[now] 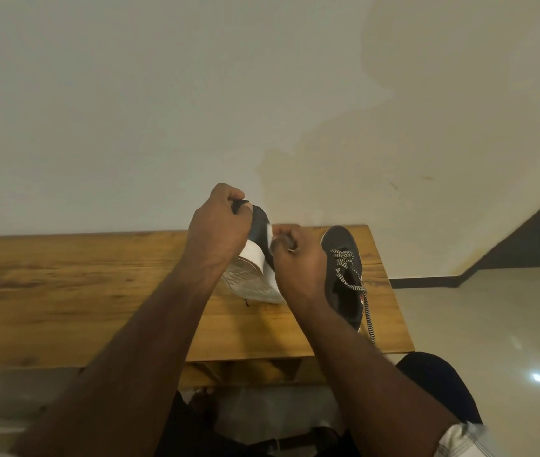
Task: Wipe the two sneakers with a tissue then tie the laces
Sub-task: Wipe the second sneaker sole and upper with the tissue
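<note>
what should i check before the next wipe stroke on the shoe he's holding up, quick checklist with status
1. Left hand has a firm hold on the raised sneaker: ok, its fingers are curled round the upper end.
2. Tissue in the right hand and against the shoe: ok, pinched and touching the dark upper.
3. Raised sneaker steadied: ok, it is tipped on edge with the white sole facing the camera and its lower end on the table.
4. Second sneaker out of the way: ok, flat on the table to the right.
5. Second sneaker's laces tied: not ok, an end trails loose.
6. Tissue still clean enough: cannot tell.
</note>
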